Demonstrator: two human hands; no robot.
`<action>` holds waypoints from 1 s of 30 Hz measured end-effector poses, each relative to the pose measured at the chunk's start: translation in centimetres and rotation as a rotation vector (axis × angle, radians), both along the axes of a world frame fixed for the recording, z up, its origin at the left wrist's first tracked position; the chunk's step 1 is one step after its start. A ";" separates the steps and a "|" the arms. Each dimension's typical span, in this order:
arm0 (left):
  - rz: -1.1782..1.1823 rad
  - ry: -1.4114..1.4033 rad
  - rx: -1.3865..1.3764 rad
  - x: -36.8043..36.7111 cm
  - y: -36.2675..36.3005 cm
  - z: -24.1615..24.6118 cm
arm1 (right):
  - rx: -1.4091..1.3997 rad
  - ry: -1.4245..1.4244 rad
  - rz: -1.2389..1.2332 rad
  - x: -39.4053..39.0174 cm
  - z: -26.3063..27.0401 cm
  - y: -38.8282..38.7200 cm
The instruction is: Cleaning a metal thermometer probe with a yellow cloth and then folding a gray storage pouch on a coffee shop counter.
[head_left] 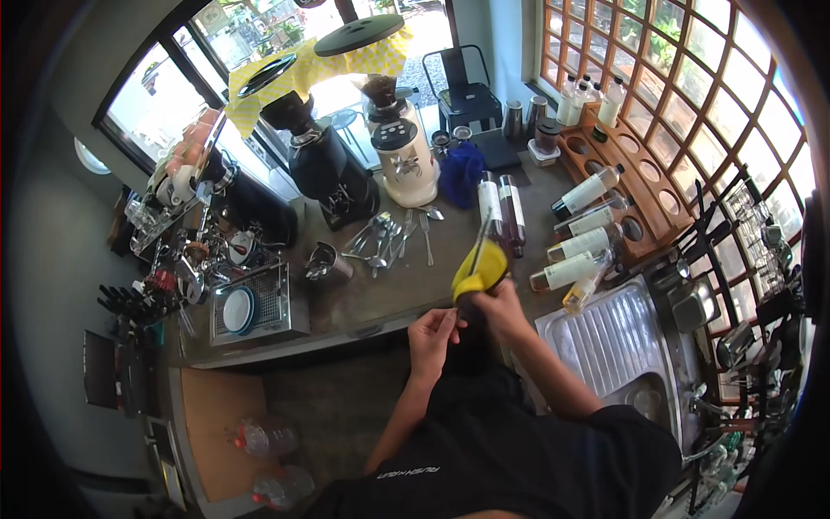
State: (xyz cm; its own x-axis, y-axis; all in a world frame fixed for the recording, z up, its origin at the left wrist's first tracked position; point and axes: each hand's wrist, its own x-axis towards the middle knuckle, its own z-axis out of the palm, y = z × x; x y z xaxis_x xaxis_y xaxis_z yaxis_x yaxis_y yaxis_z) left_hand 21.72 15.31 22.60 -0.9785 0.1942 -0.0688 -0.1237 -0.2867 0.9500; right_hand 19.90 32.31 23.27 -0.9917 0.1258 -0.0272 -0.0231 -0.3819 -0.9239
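My right hand [498, 303] is closed around a yellow and dark cloth [480, 269], from which a slim metal utensil [481, 243] points up over the counter. Close beside it on the left, my left hand [436, 327] has its thumb and fingers pinched together at the lower end of the cloth; whether something thin is between them is hard to tell. Loose spoons and forks [389, 240] lie on the counter ahead. A metal cutlery holder [329, 263] with utensils in it stands to their left. Two dark labelled bottles [502, 207] lie just beyond the cloth.
Coffee grinders [405, 159] and a blue cloth [462, 174] stand or lie at the back. Several labelled bottles [580, 243] lie at right beside a wooden bottle rack [626, 175]. A steel sink drainboard [600, 337] is near my right arm. A drip tray [249, 305] holds plates at left.
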 end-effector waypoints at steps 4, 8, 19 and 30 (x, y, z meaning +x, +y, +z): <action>0.003 -0.044 -0.034 -0.2 -0.4 -0.2 | 0.058 -0.036 0.149 0.1 0.9 1.0; -0.001 0.020 -0.027 -0.3 -0.3 -0.3 | -0.138 -0.011 -0.105 -3.5 2.0 4.0; 0.049 0.066 -0.067 -1.0 -0.5 -0.4 | 0.081 -0.152 0.241 -0.6 -0.2 0.9; -0.045 0.075 -0.070 -0.9 0.0 -0.3 | -0.082 -0.147 -0.054 -2.3 0.1 2.2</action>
